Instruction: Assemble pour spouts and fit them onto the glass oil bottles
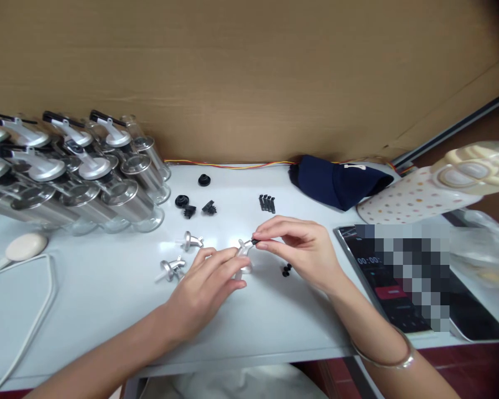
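Note:
My left hand (210, 282) is closed around a silver pourer spout (245, 257), its nozzle pointing up and to the right. With thumb and forefinger, my right hand (303, 249) pinches a small black piece (255, 242) against the nozzle's tip. Just left of my left hand, two more silver pourer spouts (171, 270) lie on their sides. Several small black caps (286, 270) sit beneath my right hand. Beyond my hands are several thin black levers (267, 203) in a row and several black ribbed stoppers (209, 208).
Glass-and-steel bottles (120, 199), some topped with pourers, crowd the back left of the white table (241, 332). A white cable with a round puck (26, 247) lies at left. On the right are a navy cap (336, 183), a dotted tumbler (411, 194) and a tablet (391, 282).

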Tool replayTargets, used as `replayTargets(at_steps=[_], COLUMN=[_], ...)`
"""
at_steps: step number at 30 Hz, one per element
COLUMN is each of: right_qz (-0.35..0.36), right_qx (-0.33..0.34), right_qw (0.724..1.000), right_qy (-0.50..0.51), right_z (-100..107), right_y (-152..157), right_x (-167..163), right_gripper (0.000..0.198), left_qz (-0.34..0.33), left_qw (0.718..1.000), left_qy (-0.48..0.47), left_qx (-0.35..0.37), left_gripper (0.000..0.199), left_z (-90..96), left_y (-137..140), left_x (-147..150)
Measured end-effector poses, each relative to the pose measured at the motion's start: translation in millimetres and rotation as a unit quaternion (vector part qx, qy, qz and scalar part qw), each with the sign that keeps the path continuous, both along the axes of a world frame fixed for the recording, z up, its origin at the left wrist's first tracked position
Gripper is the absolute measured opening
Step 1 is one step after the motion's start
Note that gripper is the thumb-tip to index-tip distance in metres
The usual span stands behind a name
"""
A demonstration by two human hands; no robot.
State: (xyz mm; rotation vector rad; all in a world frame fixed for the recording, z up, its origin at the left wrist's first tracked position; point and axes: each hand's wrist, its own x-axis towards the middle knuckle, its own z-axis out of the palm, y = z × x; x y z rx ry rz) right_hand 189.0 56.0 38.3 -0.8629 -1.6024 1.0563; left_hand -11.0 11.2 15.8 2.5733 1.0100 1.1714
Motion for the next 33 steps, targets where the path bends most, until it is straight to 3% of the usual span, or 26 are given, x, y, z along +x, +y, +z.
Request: replayTargets(at_steps=[19, 28, 33], right_qz=[0.057, 0.162, 0.215], right_qx=[-0.029, -0.176, -0.244], right_qw=[0.997, 0.965, 0.939], right_qy=[0.036, 0.111, 0.116], right_z=[0.2, 6.3, 5.6], right_y=[-2.7, -0.9, -2.2], right_x=[0.5, 4.9, 3.5], right_gripper=[0.012, 0.008, 0.020], left_qz=[-0.027, -0.041, -0.036], left_qw=[0.999, 0.998, 0.998], left_qy=[-0.021, -0.020, -0.022], left_qx=[-0.004, 0.040, 0.037], left_gripper=[0.022, 0.017, 0.020], left_z=[-4.3, 1.1, -0.4], left_y=[-1.4, 0.1, -0.3], left_x=[1.7, 4.6, 4.0])
